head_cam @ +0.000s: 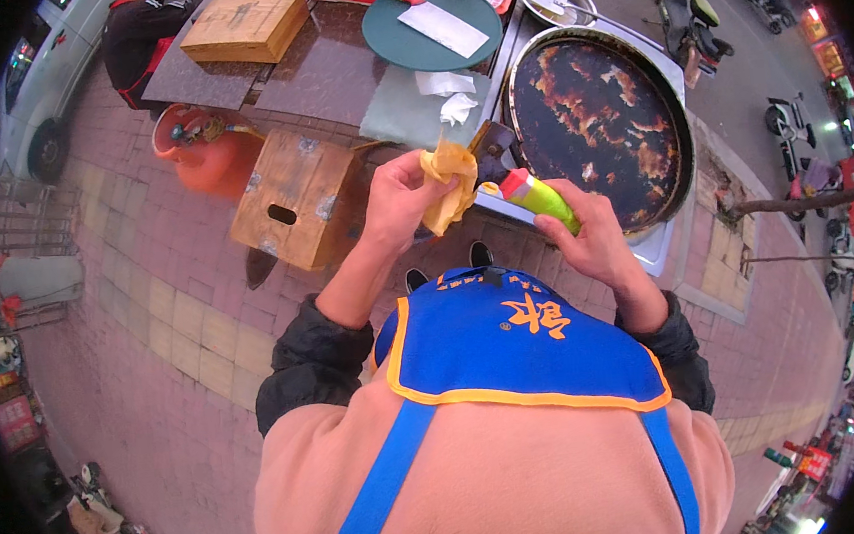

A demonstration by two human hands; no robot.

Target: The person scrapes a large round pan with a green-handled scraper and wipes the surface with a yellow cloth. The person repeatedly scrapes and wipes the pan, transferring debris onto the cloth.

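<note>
A crumpled yellow cloth or sheet of paper (449,190) is pinched in my left hand (405,193). My right hand (588,228) grips a green handle with a red collar (548,201), in front of the pan's near left edge. Beyond the collar is a dark flat piece (494,145), perhaps this tool's blade; its outline is hard to make out. The large round griddle pan (597,133) holds browned and charred residue. A cleaver (442,28) with a similar green and red handle lies on a round dark green board (387,40).
Crumpled white tissues (457,108) lie on the table (315,87) below the board. A metal bowl (553,1) with a long-handled spatula stands behind the pan. At left are a wooden box (294,202), an orange gas cylinder (208,164) and another person (142,41).
</note>
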